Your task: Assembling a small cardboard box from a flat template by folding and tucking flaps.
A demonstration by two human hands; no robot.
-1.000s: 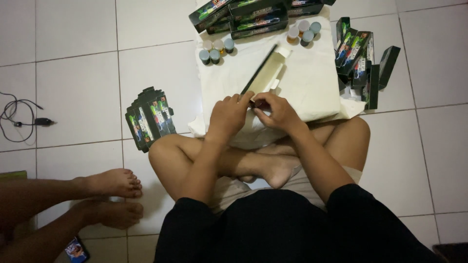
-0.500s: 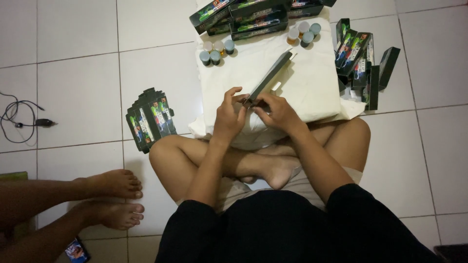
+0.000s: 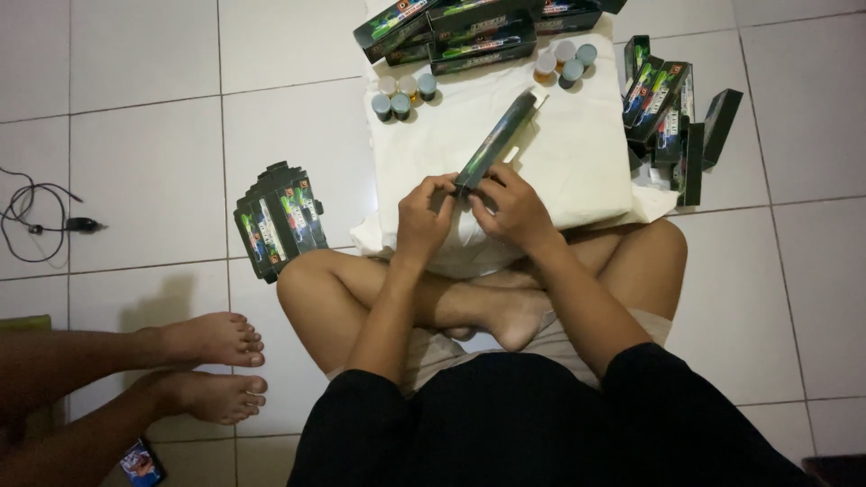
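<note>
While the person sits cross-legged on the white tiled floor (image 3: 153,162), both hands meet at frame centre over a white cloth (image 3: 577,162). Left hand (image 3: 426,215) curled, fingertips pinching the near end of a long dark carton (image 3: 498,140). Right hand (image 3: 512,209) likewise closed round that same end, thumb on top. Carton slants up and right from the hands, its far flap open. Small capped bottles (image 3: 402,95) cluster at the cloth's upper left; a second cluster (image 3: 564,65) sits at upper centre. Finished boxes (image 3: 469,32) stacked along the top edge. More boxes (image 3: 672,113) heaped at right. Flat carton blanks (image 3: 278,221) lie left of the knee. Another person's bare feet (image 3: 212,365) lower left. Black cable (image 3: 36,221) at far left.
</note>
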